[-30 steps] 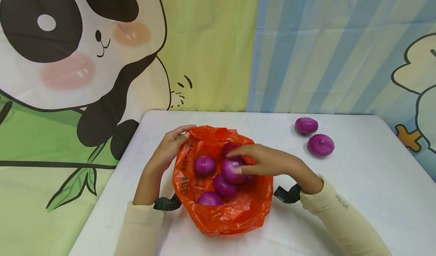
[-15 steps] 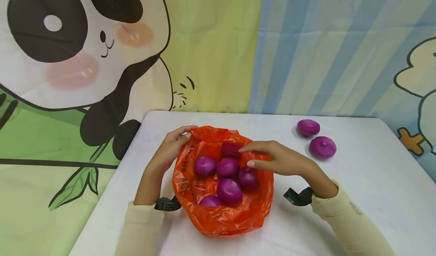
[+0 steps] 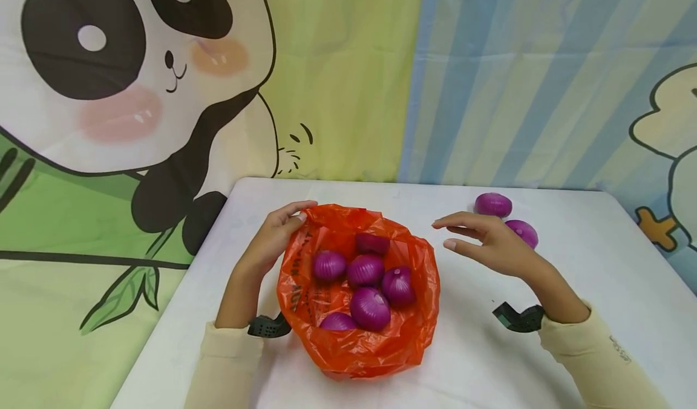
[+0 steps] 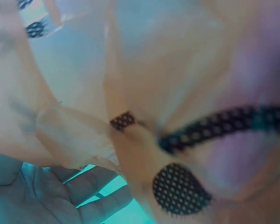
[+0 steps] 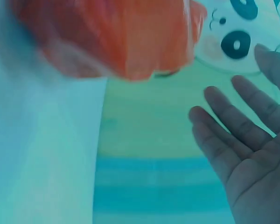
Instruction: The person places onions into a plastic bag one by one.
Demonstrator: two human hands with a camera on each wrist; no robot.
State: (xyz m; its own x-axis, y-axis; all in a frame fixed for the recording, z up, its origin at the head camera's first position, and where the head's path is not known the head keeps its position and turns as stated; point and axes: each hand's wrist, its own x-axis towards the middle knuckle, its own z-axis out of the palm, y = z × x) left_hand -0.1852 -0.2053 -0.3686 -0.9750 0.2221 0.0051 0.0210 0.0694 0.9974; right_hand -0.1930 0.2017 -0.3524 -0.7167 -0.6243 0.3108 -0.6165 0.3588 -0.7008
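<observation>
An orange-red plastic bag [image 3: 376, 357] with dark print stands open-mouthed on the table, several purple onions [image 3: 370, 308] inside it. My left hand [image 3: 267, 239] pinches the bag's upper left rim between thumb and fingers. In the left wrist view, the bag's printed film [image 4: 144, 70] fills most of the picture, with the fingers [image 4: 91, 186] behind it. To the right of the bag, my right hand [image 3: 495, 245] hovers empty, its fingers spread and lightly bent. It partly hides one of two loose onions [image 3: 524, 232]; the other onion [image 3: 493, 204] lies just behind.
The white table [image 3: 468, 354] ends at a back edge against a printed cloth backdrop [image 3: 337, 76] with a panda and stripes. A dark camera mount [image 3: 520, 318] sticks out from the right wrist, another mount [image 3: 269, 325] from the left, close to the bag.
My right hand has let go of an onion inside the bag and moved out to the right, toward the two loose onions. The left hand has stayed at the bag's rim.
</observation>
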